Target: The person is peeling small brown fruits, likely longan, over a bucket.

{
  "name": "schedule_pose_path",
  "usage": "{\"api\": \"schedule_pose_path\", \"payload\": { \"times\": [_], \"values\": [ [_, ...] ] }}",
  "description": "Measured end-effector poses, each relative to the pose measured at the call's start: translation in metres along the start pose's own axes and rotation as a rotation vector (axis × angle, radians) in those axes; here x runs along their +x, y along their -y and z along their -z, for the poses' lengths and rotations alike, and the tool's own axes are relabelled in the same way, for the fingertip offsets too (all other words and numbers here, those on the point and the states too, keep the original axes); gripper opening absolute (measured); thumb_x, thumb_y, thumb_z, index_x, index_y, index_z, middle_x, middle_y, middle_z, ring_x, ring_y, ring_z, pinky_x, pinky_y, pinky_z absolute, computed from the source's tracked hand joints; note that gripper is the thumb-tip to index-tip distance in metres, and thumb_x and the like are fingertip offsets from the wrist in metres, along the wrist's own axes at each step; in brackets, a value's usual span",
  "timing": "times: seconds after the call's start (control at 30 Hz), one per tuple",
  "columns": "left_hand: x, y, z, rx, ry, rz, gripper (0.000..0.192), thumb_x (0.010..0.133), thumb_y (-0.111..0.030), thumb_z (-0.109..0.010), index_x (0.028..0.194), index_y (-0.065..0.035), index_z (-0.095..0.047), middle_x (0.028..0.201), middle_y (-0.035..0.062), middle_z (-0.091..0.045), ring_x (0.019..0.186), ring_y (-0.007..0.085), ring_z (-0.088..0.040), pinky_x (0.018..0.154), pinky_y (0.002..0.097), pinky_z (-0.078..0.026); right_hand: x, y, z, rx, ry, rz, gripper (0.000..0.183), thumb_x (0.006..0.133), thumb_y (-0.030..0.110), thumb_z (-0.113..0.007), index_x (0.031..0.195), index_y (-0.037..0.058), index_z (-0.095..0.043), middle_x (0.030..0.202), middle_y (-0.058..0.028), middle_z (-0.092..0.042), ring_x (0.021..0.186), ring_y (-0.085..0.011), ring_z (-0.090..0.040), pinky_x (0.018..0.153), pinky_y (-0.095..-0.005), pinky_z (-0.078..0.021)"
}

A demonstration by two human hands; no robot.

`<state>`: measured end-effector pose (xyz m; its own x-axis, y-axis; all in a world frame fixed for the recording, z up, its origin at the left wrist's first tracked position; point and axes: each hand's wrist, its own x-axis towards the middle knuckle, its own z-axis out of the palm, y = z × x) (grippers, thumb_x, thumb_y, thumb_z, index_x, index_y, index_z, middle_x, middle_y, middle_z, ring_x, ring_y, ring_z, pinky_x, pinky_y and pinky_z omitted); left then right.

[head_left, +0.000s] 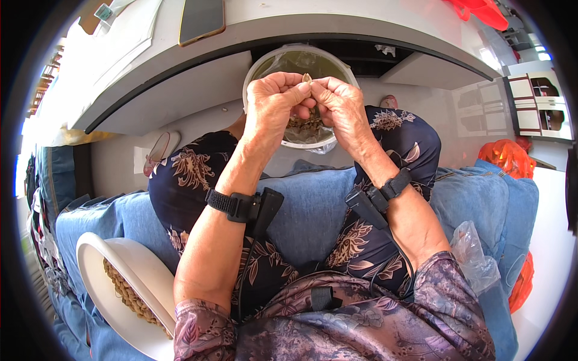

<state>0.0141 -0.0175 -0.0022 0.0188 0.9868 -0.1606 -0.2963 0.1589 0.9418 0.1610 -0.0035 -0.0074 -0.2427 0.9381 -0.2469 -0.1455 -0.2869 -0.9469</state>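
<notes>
A small tan shell piece, perhaps a peanut shell [307,78], is pinched between the fingertips of both hands. My left hand [275,99] has thumb and forefinger on its left side. My right hand [339,101] meets it from the right, thumb and forefinger closed on the same piece. Just below the hands is a round bin [295,145] lined with clear plastic, with broken shells [307,124] inside. At my left side a white plastic basin [131,252] leans tilted on the blue denim cover, holding many tan pods that look like unshelled peanuts [131,295].
A low table [280,20] with a smartphone [202,20] and a red plastic item [485,13] stands in front. A slipper [161,151] lies on the floor at left. On the denim-covered seat [307,194] to the right sits a clear plastic bag [472,257]; red bags [508,158] are beyond.
</notes>
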Motion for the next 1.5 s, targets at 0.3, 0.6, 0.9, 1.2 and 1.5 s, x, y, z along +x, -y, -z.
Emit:
{"api": "schedule_pose_path", "payload": {
  "times": [0.3, 0.6, 0.9, 1.2, 1.5],
  "values": [
    [0.002, 0.002, -0.002, -0.035, 0.015, -0.026, 0.016, 0.085, 0.001, -0.059, 0.098, 0.0104, -0.061, 0.078, 0.0113, -0.065, 0.063, 0.0113, -0.062, 0.056, 0.0197, -0.051, 0.000, 0.001, 0.000, -0.026, -0.025, 0.025, 0.018, 0.087, 0.019, -0.065, 0.090, 0.0020, -0.065, 0.066, 0.0054, -0.053, 0.056, -0.0002, -0.043, 0.047, -0.0147, -0.0327],
    [0.001, 0.002, -0.004, 0.133, -0.070, -0.051, 0.007, 0.082, 0.006, -0.059, 0.087, 0.0093, -0.062, 0.070, 0.0085, -0.062, 0.056, 0.0085, -0.056, 0.045, 0.0191, -0.045, -0.003, 0.002, -0.006, -0.077, 0.005, 0.084, 0.018, 0.085, 0.018, -0.067, 0.084, 0.0004, -0.065, 0.063, 0.0031, -0.054, 0.054, -0.0019, -0.042, 0.045, -0.0177, -0.0305],
    [-0.006, 0.002, -0.012, 0.153, -0.083, -0.067, 0.005, 0.084, 0.002, -0.062, 0.085, 0.0065, -0.064, 0.065, 0.0057, -0.061, 0.051, 0.0068, -0.053, 0.045, 0.0182, -0.044, -0.002, -0.003, -0.005, -0.151, -0.038, 0.101, 0.021, 0.086, 0.019, -0.066, 0.074, 0.0022, -0.061, 0.058, 0.0036, -0.048, 0.052, -0.0039, -0.040, 0.045, -0.0203, -0.0309],
    [-0.009, 0.005, -0.013, 0.050, -0.121, -0.004, 0.007, 0.082, 0.002, -0.063, 0.085, 0.0082, -0.063, 0.068, 0.0083, -0.063, 0.052, 0.0083, -0.055, 0.047, 0.0195, -0.045, -0.003, -0.010, -0.005, -0.364, -0.074, 0.336, 0.022, 0.088, 0.015, -0.061, 0.074, -0.0008, -0.059, 0.058, -0.0003, -0.051, 0.052, -0.0067, -0.045, 0.047, -0.0237, -0.0365],
    [-0.005, 0.009, -0.004, -0.078, -0.082, 0.000, 0.009, 0.080, 0.004, -0.063, 0.088, 0.0094, -0.063, 0.070, 0.0104, -0.064, 0.054, 0.0104, -0.057, 0.048, 0.0198, -0.046, -0.007, -0.005, -0.008, -0.317, -0.074, 0.311, 0.023, 0.089, 0.015, -0.060, 0.072, -0.0001, -0.057, 0.059, 0.0005, -0.050, 0.053, -0.0063, -0.044, 0.048, -0.0234, -0.0365]
  ]
}}
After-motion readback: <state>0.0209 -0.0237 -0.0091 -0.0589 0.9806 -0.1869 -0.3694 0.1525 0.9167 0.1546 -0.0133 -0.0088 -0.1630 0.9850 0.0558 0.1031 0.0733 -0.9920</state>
